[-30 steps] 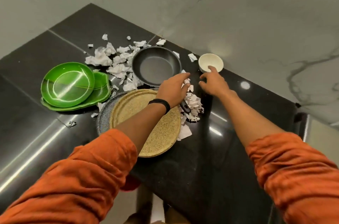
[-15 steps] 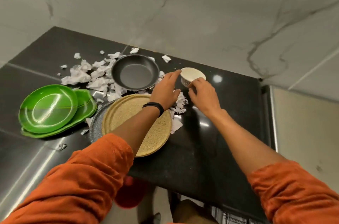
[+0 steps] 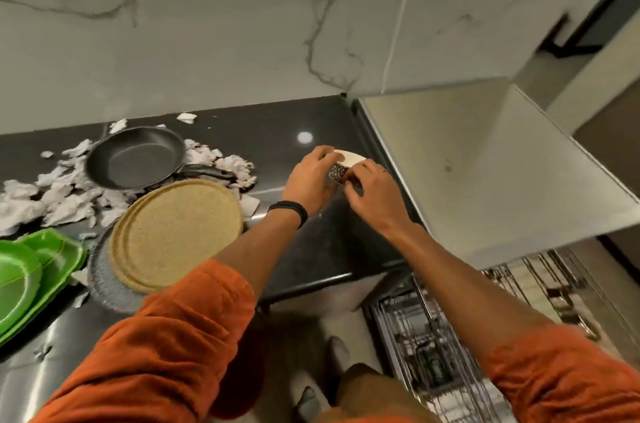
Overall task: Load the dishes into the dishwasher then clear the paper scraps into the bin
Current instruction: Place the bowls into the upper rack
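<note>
The small bowl [image 3: 349, 158] sits at the right end of the black tabletop [image 3: 311, 249], held between 2 hands. Its cream inside is tipped up and away from the person and its patterned outer wall faces them. Whether its base rests on the tabletop or is just clear of it cannot be told. The left hand [image 3: 308, 181] curls its fingers over the bowl's left rim. The right hand [image 3: 370, 190] pinches the near right side, fingers bent round the wall. Both have a real hold on it.

The coming move likely turns on where the dishwasher rack [image 3: 429, 346] lies: below the tabletop's front edge, down and to the right of the bowl, on the right arm's side. The right hand is the nearer, so the bowl probably goes down with it, or with both. A round bowl has no long axis, so only the way its mouth faces matters for racking.

Well to the left wait the pan [image 3: 135, 159], the stacked tan plates [image 3: 176, 235] and the green plates [image 3: 24, 277], with paper scraps [image 3: 65, 204] scattered around the pan.
</note>
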